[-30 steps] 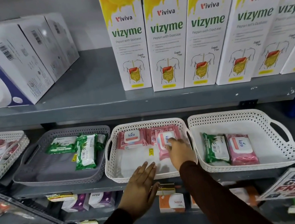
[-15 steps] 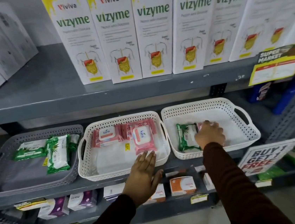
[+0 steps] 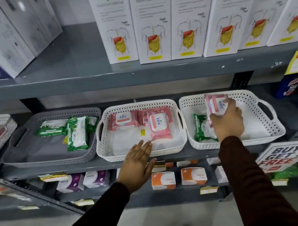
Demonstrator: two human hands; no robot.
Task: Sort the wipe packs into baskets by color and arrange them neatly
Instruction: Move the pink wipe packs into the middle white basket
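The right hand (image 3: 227,120) gripped a pink "kara" wipe pack (image 3: 216,105), lifted over the right white basket (image 3: 266,107) beside a green pack (image 3: 200,127). The left hand (image 3: 137,162) lay flat and open-fingered on the middle basket (image 3: 141,153), where two more pink "kara" packs (image 3: 160,125) sat beneath "vizyme" boxes (image 3: 151,22).

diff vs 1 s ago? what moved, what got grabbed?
Right hand left the middle basket, crossed to the right basket, gripped the pink pack and has lifted it. The green pack stays lying there. Left hand still rests open on the middle basket's front rim. Packs in the middle and grey basket unchanged.
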